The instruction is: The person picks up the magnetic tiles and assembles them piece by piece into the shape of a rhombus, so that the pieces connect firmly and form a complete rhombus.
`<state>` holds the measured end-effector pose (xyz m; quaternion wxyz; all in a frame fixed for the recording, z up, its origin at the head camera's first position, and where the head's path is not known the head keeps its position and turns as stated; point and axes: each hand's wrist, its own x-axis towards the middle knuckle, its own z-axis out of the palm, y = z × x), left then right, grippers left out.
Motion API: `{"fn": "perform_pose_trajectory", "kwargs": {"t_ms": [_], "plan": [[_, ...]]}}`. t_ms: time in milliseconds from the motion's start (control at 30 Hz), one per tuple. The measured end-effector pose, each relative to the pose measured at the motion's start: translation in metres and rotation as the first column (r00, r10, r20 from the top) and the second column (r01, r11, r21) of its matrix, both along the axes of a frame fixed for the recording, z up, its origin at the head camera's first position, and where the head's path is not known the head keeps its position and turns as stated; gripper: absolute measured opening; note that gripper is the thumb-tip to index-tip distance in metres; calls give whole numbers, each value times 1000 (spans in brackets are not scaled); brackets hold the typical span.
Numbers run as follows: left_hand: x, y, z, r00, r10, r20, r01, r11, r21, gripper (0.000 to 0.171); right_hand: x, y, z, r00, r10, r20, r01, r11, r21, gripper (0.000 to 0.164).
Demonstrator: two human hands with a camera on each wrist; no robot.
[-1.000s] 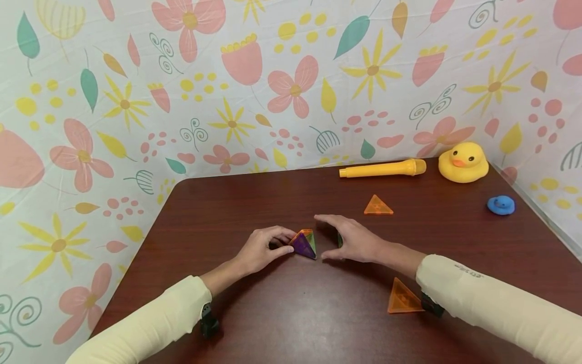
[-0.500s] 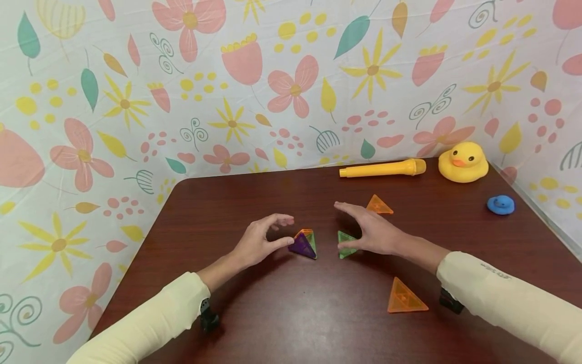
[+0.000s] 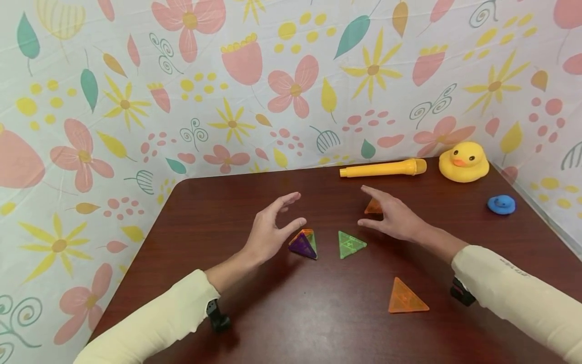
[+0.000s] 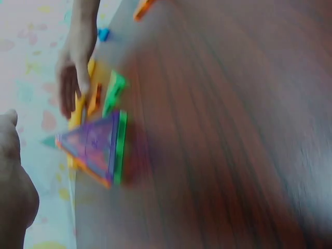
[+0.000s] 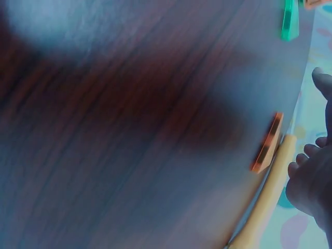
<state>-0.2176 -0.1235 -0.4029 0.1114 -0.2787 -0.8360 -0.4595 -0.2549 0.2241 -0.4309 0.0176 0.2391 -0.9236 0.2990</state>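
Note:
A small pyramid of see-through magnetic tiles [image 3: 302, 246], with purple, orange and green faces, stands mid-table; the left wrist view has its purple face [image 4: 96, 142] up close. Behind and to the left of it, my left hand [image 3: 267, 232] is raised with fingers extended and thumb apart, holding nothing. A green triangular tile [image 3: 351, 244] lies flat just right of the pyramid. My right hand [image 3: 394, 215], fingers and thumb spread, hovers over the far orange triangular tile [image 3: 372, 207] and partly hides it. Nothing is in its grasp.
Another orange triangular tile [image 3: 406, 297] lies nearer on the right. A yellow toy microphone [image 3: 383, 168] lies along the back edge, beside a yellow rubber duck [image 3: 464, 163]. A small blue duck [image 3: 501, 205] sits at the right. Flowered cloth [image 3: 254, 91] hangs behind the brown table [image 3: 273, 323].
My left hand has come off the pyramid and risen away from it. The right hand has moved right and back, uncovering the green tile and partly covering the far orange one.

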Motion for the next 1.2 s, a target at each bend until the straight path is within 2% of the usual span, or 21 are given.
{"fn": "perform_pose_trajectory", "kwargs": {"t_ms": [167, 300, 500, 633, 900, 1033, 1200], "plan": [[11, 25, 4, 1000, -11, -13, 12, 999, 31, 67, -8, 11, -2, 998, -60, 33, 61, 998, -15, 86], [20, 44, 1, 998, -45, 34, 44, 998, 45, 72, -14, 16, -3, 989, -100, 105, 106, 993, -47, 82], [33, 68, -17, 981, -91, 173, 92, 996, 2, 70, -23, 23, -4, 964, -136, 228, 173, 973, -153, 81], [40, 77, -31, 972, -101, 214, 110, 993, -32, 70, -28, 26, -7, 953, -141, 267, 195, 962, -190, 77], [48, 87, -53, 983, -52, 177, 89, 974, -207, 69, -33, 34, -12, 961, -132, 244, 171, 974, -147, 66], [50, 90, -60, 990, -34, 137, 67, 966, -251, 68, -34, 35, -12, 963, -146, 227, 171, 981, -95, 66], [51, 93, -63, 996, -3, 89, 29, 956, -293, 63, -34, 35, -13, 965, -152, 214, 171, 983, -69, 65]]}}
